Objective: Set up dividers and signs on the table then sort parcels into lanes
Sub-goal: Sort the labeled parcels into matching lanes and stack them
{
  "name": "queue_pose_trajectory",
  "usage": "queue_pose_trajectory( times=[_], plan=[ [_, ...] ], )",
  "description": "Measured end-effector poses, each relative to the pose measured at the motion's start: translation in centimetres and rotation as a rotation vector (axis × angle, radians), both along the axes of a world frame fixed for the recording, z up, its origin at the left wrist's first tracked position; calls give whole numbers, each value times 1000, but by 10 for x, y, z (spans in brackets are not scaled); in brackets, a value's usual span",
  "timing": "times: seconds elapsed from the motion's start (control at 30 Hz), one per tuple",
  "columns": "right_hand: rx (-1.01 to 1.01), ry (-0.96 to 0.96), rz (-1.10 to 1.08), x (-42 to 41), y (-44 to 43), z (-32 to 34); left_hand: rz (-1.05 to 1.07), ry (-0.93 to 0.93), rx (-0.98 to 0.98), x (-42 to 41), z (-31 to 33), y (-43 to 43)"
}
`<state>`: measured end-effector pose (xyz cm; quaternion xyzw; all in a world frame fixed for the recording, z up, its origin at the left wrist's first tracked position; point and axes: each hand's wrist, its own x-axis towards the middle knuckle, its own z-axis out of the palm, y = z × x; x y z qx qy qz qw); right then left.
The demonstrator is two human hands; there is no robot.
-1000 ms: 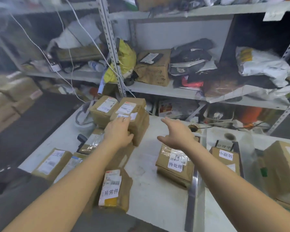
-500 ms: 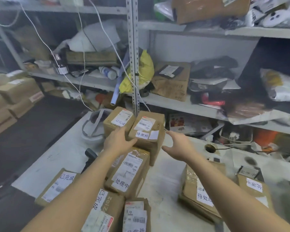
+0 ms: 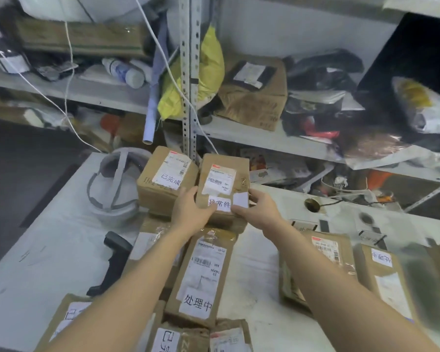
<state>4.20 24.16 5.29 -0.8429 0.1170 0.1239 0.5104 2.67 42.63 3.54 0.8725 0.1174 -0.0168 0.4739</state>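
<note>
Bare left hand (image 3: 191, 212), bare right hand (image 3: 258, 208), forearms (image 3: 137, 288) seemingly uncovered up to frame edge

Chinese words were printed on white patches: 异常件 on the middle parcel (image 3: 224, 165), 已完成 on the left parcel (image 3: 154, 185) beside it, and 处理中 on the near parcel (image 3: 186, 280), whose shipping label (image 3: 206, 262) also showed MXRC 03. The right parcel (image 3: 384, 275) bore 处理中 upside down. Other print was too blurred to read.
</note>
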Motion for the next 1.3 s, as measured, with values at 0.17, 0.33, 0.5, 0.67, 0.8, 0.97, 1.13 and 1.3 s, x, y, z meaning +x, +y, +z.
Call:
queue_pose_trajectory(
  times=[0.17,0.33,0.5,0.67,0.8,0.97,1.13,1.3],
  plan=[
    [64,-7,-43,-6,2,-3,12,-20,-112,-3,-1,-3],
    [94,0,-67,-7,-2,5,48,12,-270,-6,10,-6],
    [175,-124,-59,-15,-28,36,28,-94,-324,-10,37,-23],
    [192,-235,-91,-44,-79,74,-43,-176,-374,-22,76,-71],
    [151,-249,-124,-85,-142,103,-159,-189,-384,-50,99,-132],
    [138,-318,-175,-157,-243,125,-310,-248,-414,-107,123,-235],
    [54,-401,-275,-234,-361,147,-411,-289,-434,-163,143,-352],
    [29,-454,-383,-301,-468,172,-526,-321,-500,-207,158,-467]
  ],
)
